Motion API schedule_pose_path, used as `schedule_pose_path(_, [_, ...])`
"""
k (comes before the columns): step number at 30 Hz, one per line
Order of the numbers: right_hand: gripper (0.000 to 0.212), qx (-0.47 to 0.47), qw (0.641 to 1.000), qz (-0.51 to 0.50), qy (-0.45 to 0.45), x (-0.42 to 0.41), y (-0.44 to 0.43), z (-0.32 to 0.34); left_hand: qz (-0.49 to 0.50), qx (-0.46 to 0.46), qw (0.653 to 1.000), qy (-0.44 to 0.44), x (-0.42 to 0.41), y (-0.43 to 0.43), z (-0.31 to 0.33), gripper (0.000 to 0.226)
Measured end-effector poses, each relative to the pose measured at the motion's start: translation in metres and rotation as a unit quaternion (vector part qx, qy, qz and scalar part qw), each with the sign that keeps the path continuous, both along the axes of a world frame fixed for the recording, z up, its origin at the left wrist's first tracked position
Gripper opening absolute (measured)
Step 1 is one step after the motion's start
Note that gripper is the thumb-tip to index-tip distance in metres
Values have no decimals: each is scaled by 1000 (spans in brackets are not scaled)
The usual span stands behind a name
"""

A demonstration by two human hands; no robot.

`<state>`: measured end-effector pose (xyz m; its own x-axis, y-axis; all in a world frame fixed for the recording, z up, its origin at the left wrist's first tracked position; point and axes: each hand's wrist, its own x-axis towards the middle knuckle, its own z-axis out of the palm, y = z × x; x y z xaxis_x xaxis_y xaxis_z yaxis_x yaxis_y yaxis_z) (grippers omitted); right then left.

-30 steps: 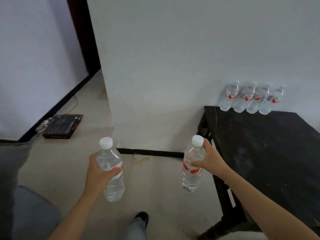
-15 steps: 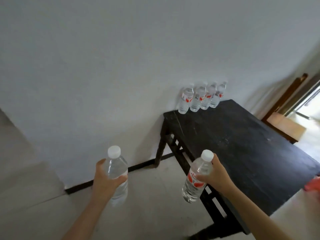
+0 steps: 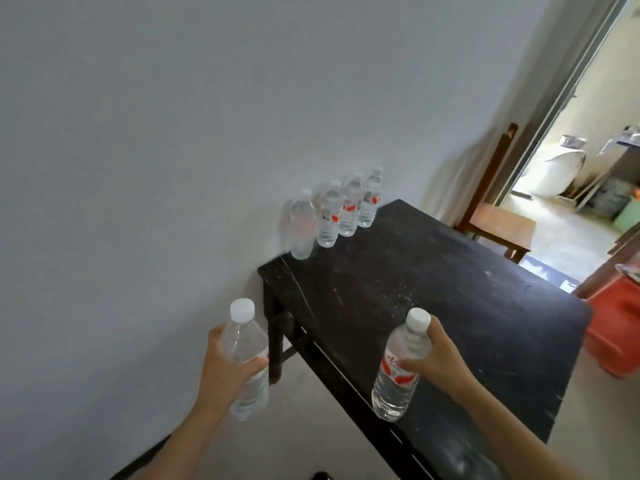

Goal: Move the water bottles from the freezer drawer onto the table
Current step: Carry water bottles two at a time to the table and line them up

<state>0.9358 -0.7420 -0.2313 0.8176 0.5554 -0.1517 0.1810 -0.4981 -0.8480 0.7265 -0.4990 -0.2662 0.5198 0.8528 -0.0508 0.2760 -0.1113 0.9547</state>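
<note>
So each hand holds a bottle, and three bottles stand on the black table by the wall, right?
Not quite. The head view shows four bottles standing on the black table, not three. The left hand and right hand do hold one each.

Left hand (image 3: 225,370) and right hand (image 3: 441,362) bare. Left forearm (image 3: 180,441) and right forearm (image 3: 516,431) bare as far as visible. Dark shoe tip (image 3: 320,476) at bottom centre.

Clear glossy plastic bottles (image 3: 332,216) with white caps stand on a matt black wooden worktop (image 3: 433,289) — scuffed and scratched — near a brown wooden chair (image 3: 498,223).
</note>
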Motion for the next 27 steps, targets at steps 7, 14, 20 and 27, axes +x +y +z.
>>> schedule_pose_path(7, [71, 19, 1000, -18, -13, 92, 44, 8, 6, -10, 999, -37, 106, 27, 20, 70])
schedule_pose_path(14, [68, -3, 1000, -24, 8, 141, 76, -3, -3, -44, 998, -38, 171, 40, 13, 64])
schedule_pose_path(20, [64, -15, 1000, -18, 9, 184, 130, -3, -21, -40, 999, -24, 218, 79, 6, 70])
schedule_pose_path(27, [69, -1, 1000, -14, -22, 244, 226, 5, -36, -33, 999, -14, 254, 127, 0, 73])
